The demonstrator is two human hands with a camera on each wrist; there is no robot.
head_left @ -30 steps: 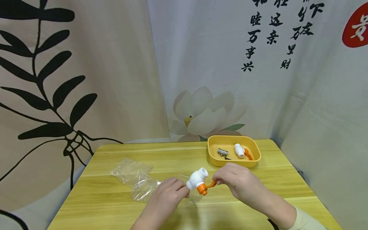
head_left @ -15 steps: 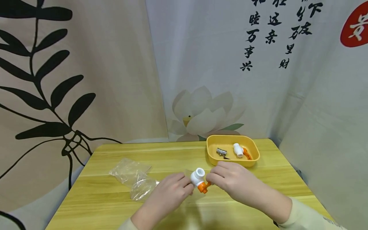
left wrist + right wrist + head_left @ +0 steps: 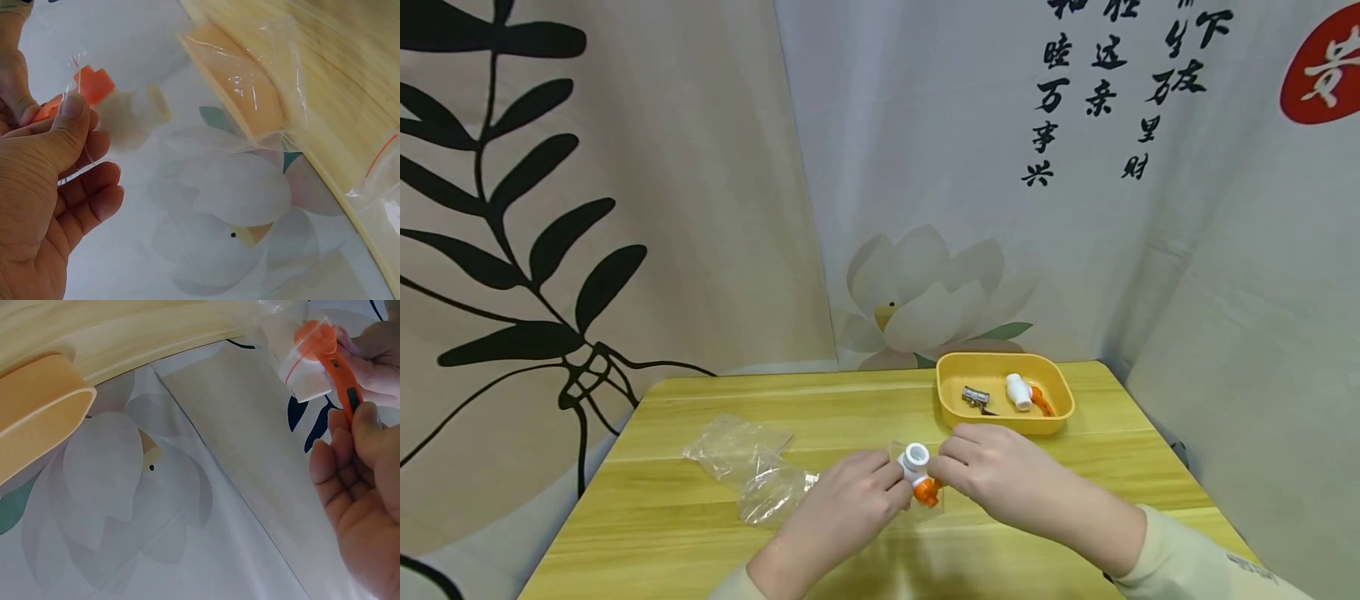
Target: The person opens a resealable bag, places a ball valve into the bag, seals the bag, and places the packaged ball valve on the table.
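Between my hands, above the table, is a white plastic valve (image 3: 915, 460) with an orange handle (image 3: 340, 378). My right hand (image 3: 996, 475) pinches the handle's end between thumb and fingers, as the right wrist view shows. My left hand (image 3: 848, 507) pinches the edge of a clear zip bag (image 3: 311, 389) with a red line along it. The bag's opening lies around the valve, whose white body shows its round end facing up in the head view. How far the valve sits inside the bag is hard to tell through the clear plastic.
A yellow tray (image 3: 1000, 422) stands at the back right, holding a small metal part (image 3: 976, 397) and another white valve (image 3: 1019, 392) with an orange handle. Clear plastic bags (image 3: 733, 446) lie left of my hands on the wooden table (image 3: 685, 542).
My right hand has moved left and brought the valve against my left hand and the bag. The valve's open end has turned upward, and the gap between the hands has narrowed.
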